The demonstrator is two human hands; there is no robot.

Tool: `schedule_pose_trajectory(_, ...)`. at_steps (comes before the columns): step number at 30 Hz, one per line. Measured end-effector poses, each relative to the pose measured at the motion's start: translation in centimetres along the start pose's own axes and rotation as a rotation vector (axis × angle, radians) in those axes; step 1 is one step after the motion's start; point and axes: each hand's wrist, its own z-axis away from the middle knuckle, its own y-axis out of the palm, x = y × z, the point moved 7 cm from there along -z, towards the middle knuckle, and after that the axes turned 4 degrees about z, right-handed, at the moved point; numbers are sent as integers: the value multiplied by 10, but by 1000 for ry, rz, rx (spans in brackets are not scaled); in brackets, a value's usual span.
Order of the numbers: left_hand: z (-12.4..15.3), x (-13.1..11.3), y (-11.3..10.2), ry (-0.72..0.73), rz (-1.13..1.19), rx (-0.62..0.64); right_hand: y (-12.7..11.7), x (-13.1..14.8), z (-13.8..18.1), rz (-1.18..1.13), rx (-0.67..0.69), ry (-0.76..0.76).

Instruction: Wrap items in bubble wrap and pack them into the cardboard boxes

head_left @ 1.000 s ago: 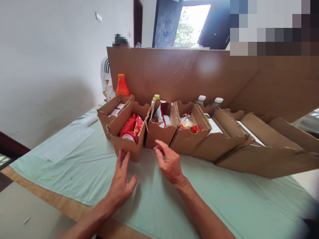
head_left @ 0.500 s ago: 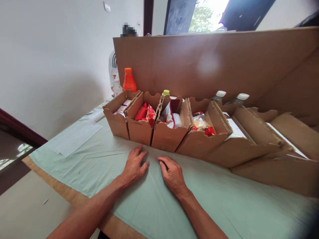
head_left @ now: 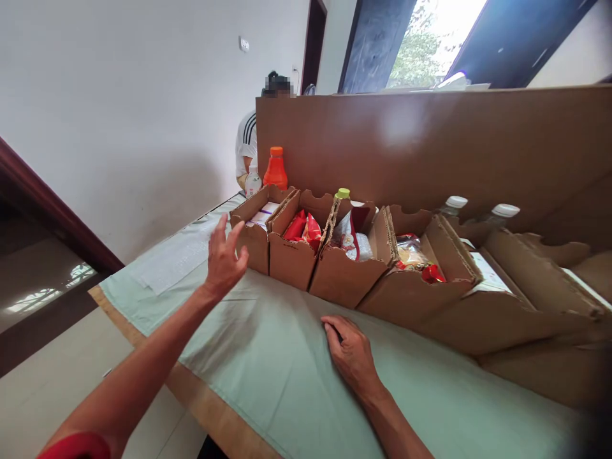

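Observation:
My left hand [head_left: 224, 260] is raised over the table with its fingers spread and nothing in it. It is in front of the leftmost cardboard bin [head_left: 253, 248], which has white papers [head_left: 262, 215] inside; whether the fingertips touch the bin I cannot tell. My right hand [head_left: 352, 352] rests on the green cloth [head_left: 287, 357], its fingers loosely curled together and no object visible in it. Before it stand a bin [head_left: 292, 262] with red packets [head_left: 306, 228] and a bin [head_left: 349, 275] with a white and dark red pouch [head_left: 348, 234].
Further right, a bin [head_left: 421, 294] holds clear and red packages, and more bins follow. Bottles, one an orange bottle [head_left: 275, 171], stand behind the row, before a tall cardboard panel [head_left: 363, 140]. A clear plastic sheet [head_left: 176, 261] lies left. Another person [head_left: 246, 143] sits beyond the panel.
My left hand has lifted off the cloth and moved left and forward to the leftmost bin. My right hand stays on the cloth. The view has shifted, so the scene sits further right and lower.

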Motion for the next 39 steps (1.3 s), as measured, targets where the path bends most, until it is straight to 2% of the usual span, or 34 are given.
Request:
schedule_pose_trajectory(3,-44,3,5,85,-94,149,0,1,-1,3,0,1)
schedule_pose_trajectory(6,-63,6,10,104,-118,274,-1,3,-2,6,-2,0)
schedule_pose_trajectory(9,-55,5,-9,127,-131,298,-2,3,-2,0,0,6)
schedule_pose_trajectory(13,-15,-10,-59,180,-207,318,2,0,-2,-32,14,39)
schedule_pose_trajectory(16,18,-49,-83,314,-262,356,6,-3,-2,-62,32,78)
schedule_pose_trajectory(19,46,-115,-77,496,-228,389,9,-5,-3,-84,57,120)
schedule_pose_trajectory(21,57,-164,-72,605,-154,342,9,-5,-5,-98,78,145)
schedule_pose_trajectory(23,61,-202,-76,681,-17,265,6,-6,-5,-114,91,175)
schedule_pose_trajectory(25,58,-213,-93,689,135,168,-3,-7,-3,-134,88,215)
schedule_pose_trajectory(26,54,-204,-104,646,200,103,-9,-6,0,-145,83,235)
schedule_pose_trajectory(27,47,-184,-115,556,261,30,-16,-5,3,-159,81,253)
schedule_pose_trajectory(29,34,-115,-130,226,389,-137,-27,4,12,-194,87,277)
schedule_pose_trajectory(31,33,-23,-123,-295,625,-231,-33,21,24,-232,107,285)
schedule_pose_trajectory(33,43,38,-95,-572,707,-156,-32,45,37,-283,128,290)
schedule_pose_trajectory(34,52,56,-78,-671,759,-88,-29,57,44,-322,136,294)
schedule_pose_trajectory(36,72,68,-46,-774,844,50,-21,78,54,-415,143,306)
schedule_pose_trajectory(39,104,46,-18,-815,947,131,-15,92,65,-518,98,352)
